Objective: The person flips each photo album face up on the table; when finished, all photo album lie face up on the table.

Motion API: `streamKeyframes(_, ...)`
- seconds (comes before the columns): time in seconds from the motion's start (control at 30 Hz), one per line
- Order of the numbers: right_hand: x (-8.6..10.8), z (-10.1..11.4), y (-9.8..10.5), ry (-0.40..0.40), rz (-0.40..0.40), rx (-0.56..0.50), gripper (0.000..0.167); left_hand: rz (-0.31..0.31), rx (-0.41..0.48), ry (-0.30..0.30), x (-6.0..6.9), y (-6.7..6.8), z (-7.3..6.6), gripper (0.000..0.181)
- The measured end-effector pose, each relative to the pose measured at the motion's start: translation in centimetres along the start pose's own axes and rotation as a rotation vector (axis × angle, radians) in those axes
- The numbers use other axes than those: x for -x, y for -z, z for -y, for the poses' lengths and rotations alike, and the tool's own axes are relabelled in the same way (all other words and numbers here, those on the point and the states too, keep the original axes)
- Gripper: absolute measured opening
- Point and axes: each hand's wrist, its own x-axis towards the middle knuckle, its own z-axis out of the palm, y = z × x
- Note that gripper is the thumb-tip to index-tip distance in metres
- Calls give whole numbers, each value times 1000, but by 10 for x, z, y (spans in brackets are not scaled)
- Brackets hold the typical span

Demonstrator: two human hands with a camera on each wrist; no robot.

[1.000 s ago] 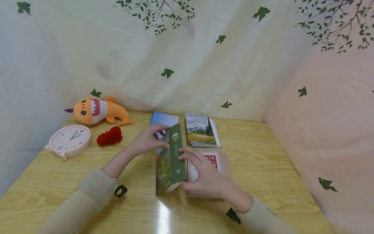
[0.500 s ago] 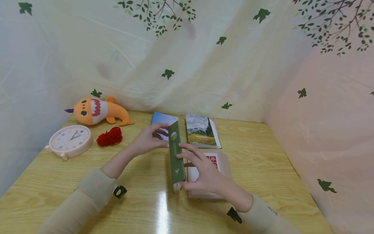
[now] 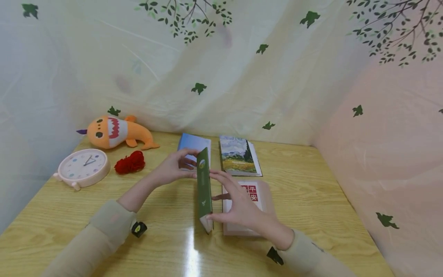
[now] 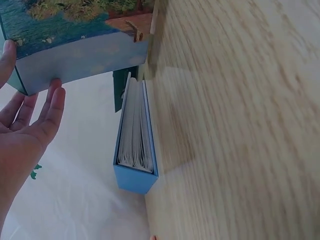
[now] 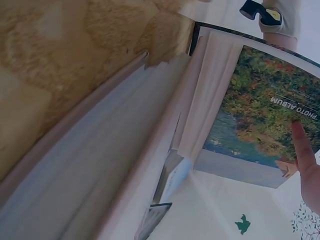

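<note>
A green-spined photo album [image 3: 204, 188] stands on edge between my hands, its spine turned up toward the head camera. In the left wrist view the album [image 4: 85, 55] shows a painted cover. My left hand [image 3: 173, 169] holds its far end, thumb on the near side and fingers at the edge. From the right, my right hand [image 3: 242, 204] has spread fingers on the cover and the thumb by the near end. One finger [image 5: 305, 150] rests on the printed cover in the right wrist view. Whether the lower edge touches the table is hard to tell.
A blue album [image 3: 194, 142] and a landscape-covered album [image 3: 237, 154] are at the back. Beside my right hand lies a pink album [image 3: 266, 200] with red characters. A pink clock [image 3: 83, 165], red yarn [image 3: 129, 162] and an orange plush shark [image 3: 117, 130] sit left.
The photo album has turned from leaning, with its painted cover showing on the left, to near upright, and has shifted slightly left. Both hands stay at it.
</note>
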Motion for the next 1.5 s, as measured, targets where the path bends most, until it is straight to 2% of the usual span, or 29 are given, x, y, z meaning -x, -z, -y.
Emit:
streamKeyframes(0.2, -1, 1, -4, -98, 19, -68, 87, 7, -3, 16, 5, 2, 4, 68)
streamKeyframes(0.33, 1, -10, -8, -186, 49, -91, 93, 9, 32, 52, 8, 3, 3, 69)
streamKeyframes(0.43, 4, -15, -10, -247, 82, -83, 97, 11, 58, 73, 11, 4, 2, 69)
streamKeyframes(0.63, 11, -20, -11, -338, 161, -34, 100, 31, 44, 83, 16, 7, -2, 68)
streamKeyframes(0.87, 14, -24, -16, -338, 240, 128, 104, 67, 97, 156, 23, 11, -3, 71)
streamKeyframes(1.07, 15, -28, -20, -356, 276, 249, 108, 70, 165, 161, 29, 13, -1, 73)
streamKeyframes(1.17, 16, -29, -22, -370, 295, 325, 109, 58, 156, 173, 32, 14, 0, 72)
streamKeyframes(1.4, 13, -30, -25, -397, 306, 414, 111, 46, 117, 236, 36, 14, -2, 76)
streamKeyframes(1.5, 13, -30, -26, -405, 321, 431, 111, 53, 126, 252, 38, 14, 0, 79)
